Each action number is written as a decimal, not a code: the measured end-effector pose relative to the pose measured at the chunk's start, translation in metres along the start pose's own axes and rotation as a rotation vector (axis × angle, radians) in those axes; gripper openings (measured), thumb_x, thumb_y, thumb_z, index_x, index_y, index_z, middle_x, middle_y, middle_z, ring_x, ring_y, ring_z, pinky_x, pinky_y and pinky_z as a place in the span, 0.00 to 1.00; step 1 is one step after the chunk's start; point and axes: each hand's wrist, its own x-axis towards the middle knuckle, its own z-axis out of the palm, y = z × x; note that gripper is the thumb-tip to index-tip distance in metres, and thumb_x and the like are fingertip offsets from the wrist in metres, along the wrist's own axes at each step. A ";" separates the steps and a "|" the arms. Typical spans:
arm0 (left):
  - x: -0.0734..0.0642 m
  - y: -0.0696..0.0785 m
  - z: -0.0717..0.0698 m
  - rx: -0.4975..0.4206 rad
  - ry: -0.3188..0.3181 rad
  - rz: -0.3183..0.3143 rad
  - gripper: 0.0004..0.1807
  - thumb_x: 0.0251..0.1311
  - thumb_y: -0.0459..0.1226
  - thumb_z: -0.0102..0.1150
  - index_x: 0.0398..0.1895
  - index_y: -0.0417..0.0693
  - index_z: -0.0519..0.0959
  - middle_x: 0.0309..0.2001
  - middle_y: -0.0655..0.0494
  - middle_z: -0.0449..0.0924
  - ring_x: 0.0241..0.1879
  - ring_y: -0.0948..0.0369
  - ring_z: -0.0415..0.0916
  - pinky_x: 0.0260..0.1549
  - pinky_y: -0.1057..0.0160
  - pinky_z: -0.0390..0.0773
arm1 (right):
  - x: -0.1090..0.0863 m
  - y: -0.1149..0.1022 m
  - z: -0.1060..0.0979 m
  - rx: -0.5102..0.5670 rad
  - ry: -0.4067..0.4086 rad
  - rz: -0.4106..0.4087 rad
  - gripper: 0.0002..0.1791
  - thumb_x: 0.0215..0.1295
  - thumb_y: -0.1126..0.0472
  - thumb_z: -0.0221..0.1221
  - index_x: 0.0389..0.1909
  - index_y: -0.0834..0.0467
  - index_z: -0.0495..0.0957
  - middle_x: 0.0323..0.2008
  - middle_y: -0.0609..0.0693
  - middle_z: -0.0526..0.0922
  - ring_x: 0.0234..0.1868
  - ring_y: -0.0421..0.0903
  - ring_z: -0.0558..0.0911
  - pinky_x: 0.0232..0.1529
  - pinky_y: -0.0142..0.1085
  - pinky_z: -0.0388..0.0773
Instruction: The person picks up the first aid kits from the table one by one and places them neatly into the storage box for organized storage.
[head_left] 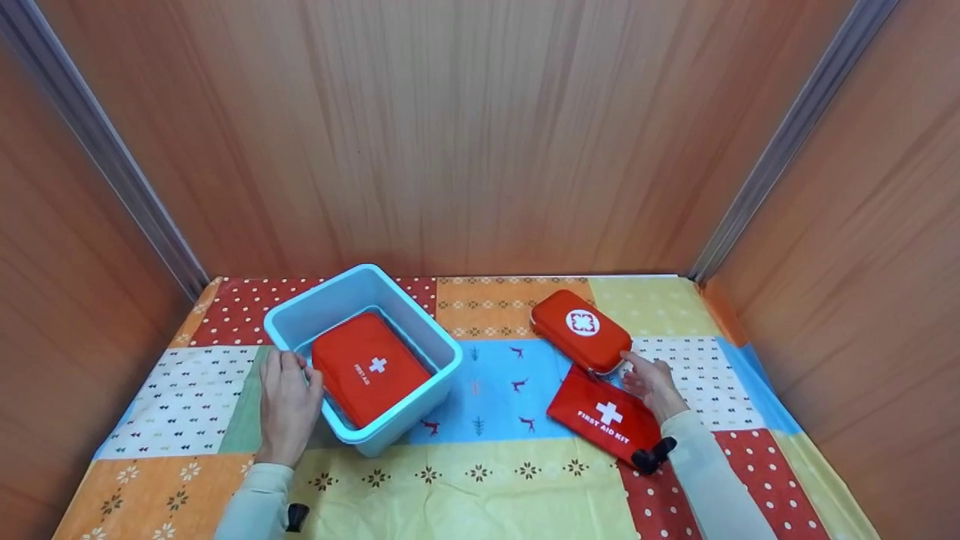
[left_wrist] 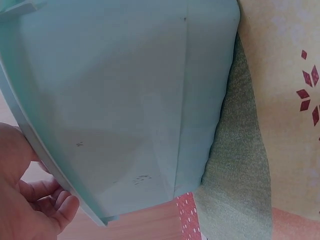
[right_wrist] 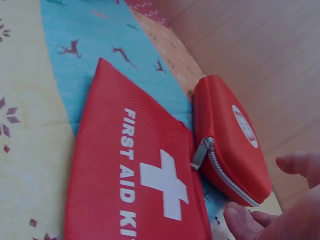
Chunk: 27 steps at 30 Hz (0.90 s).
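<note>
A light blue plastic bin (head_left: 397, 431) stands on the left of the table, with a red first aid pouch (head_left: 360, 397) lying inside it, white cross up. My left hand (head_left: 289, 401) grips the bin's near-left rim, fingers curled at the edge; the left wrist view shows the bin's outer wall (left_wrist: 120, 100) beside the hand (left_wrist: 30, 195). On the right, a red zippered hard case (head_left: 566, 341) with a round white emblem lies against a flat red first aid kit pouch (head_left: 585, 409). My right hand (head_left: 654, 386) is at the case's near-right corner, thumb and fingers spread apart in the right wrist view.
A patchwork-patterned tablecloth (head_left: 480, 480) covers the table. Wood-grain panels (head_left: 480, 150) rise at the back and both sides, with metal strips (head_left: 787, 150) along the corners. Black wrist straps (head_left: 654, 455) show on the sleeves.
</note>
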 end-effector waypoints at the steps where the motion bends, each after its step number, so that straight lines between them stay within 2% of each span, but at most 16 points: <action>1: 0.000 -0.001 0.000 0.000 0.003 0.002 0.15 0.62 0.26 0.64 0.47 0.32 0.70 0.46 0.40 0.67 0.50 0.45 0.67 0.43 0.42 0.83 | 0.001 0.002 0.002 -0.007 -0.007 -0.006 0.48 0.70 0.50 0.62 0.79 0.63 0.45 0.48 0.59 0.75 0.40 0.49 0.83 0.55 0.38 0.81; 4: -0.001 -0.001 0.000 0.007 0.017 0.014 0.15 0.61 0.26 0.64 0.46 0.31 0.70 0.46 0.39 0.68 0.50 0.45 0.67 0.43 0.42 0.83 | 0.004 0.007 0.006 -0.022 -0.024 -0.035 0.43 0.69 0.50 0.64 0.74 0.66 0.53 0.42 0.58 0.78 0.35 0.48 0.83 0.50 0.37 0.83; 7: -0.001 -0.002 0.001 0.017 0.028 0.029 0.15 0.60 0.26 0.65 0.46 0.31 0.70 0.46 0.39 0.68 0.49 0.45 0.68 0.43 0.42 0.83 | 0.006 0.010 0.011 -0.047 -0.019 -0.036 0.32 0.68 0.48 0.64 0.59 0.64 0.63 0.38 0.56 0.79 0.33 0.46 0.82 0.44 0.35 0.83; 10: -0.001 -0.002 0.001 0.036 0.033 0.035 0.15 0.60 0.26 0.65 0.46 0.31 0.71 0.45 0.38 0.68 0.49 0.45 0.67 0.42 0.43 0.83 | 0.007 0.011 0.015 -0.072 -0.011 -0.027 0.29 0.67 0.45 0.64 0.52 0.61 0.62 0.38 0.53 0.76 0.33 0.45 0.80 0.41 0.33 0.80; 12: -0.001 -0.003 0.001 0.042 0.036 0.036 0.15 0.60 0.27 0.65 0.46 0.31 0.71 0.46 0.39 0.69 0.49 0.46 0.67 0.42 0.43 0.83 | 0.008 0.011 0.018 -0.084 -0.014 -0.023 0.30 0.67 0.44 0.64 0.53 0.61 0.62 0.38 0.53 0.75 0.34 0.46 0.79 0.40 0.32 0.77; 18: -0.002 -0.004 0.001 0.072 0.060 0.048 0.15 0.60 0.28 0.66 0.46 0.34 0.72 0.46 0.40 0.71 0.47 0.47 0.69 0.45 0.45 0.83 | 0.011 0.011 0.025 -0.103 -0.037 0.000 0.41 0.68 0.43 0.63 0.67 0.64 0.55 0.40 0.53 0.70 0.39 0.48 0.73 0.43 0.35 0.67; 24: -0.001 -0.003 0.002 0.063 0.044 0.026 0.14 0.62 0.29 0.65 0.46 0.34 0.71 0.46 0.40 0.71 0.47 0.47 0.69 0.46 0.44 0.83 | 0.016 0.010 0.030 -0.102 -0.014 0.014 0.36 0.69 0.47 0.62 0.65 0.64 0.58 0.35 0.51 0.69 0.34 0.47 0.71 0.40 0.34 0.65; 27: -0.001 -0.004 0.002 0.080 0.048 0.025 0.14 0.62 0.29 0.65 0.46 0.34 0.72 0.46 0.40 0.71 0.47 0.47 0.70 0.46 0.45 0.82 | 0.017 0.009 0.032 -0.084 -0.012 0.018 0.36 0.69 0.49 0.62 0.66 0.65 0.58 0.38 0.52 0.69 0.32 0.46 0.72 0.40 0.33 0.67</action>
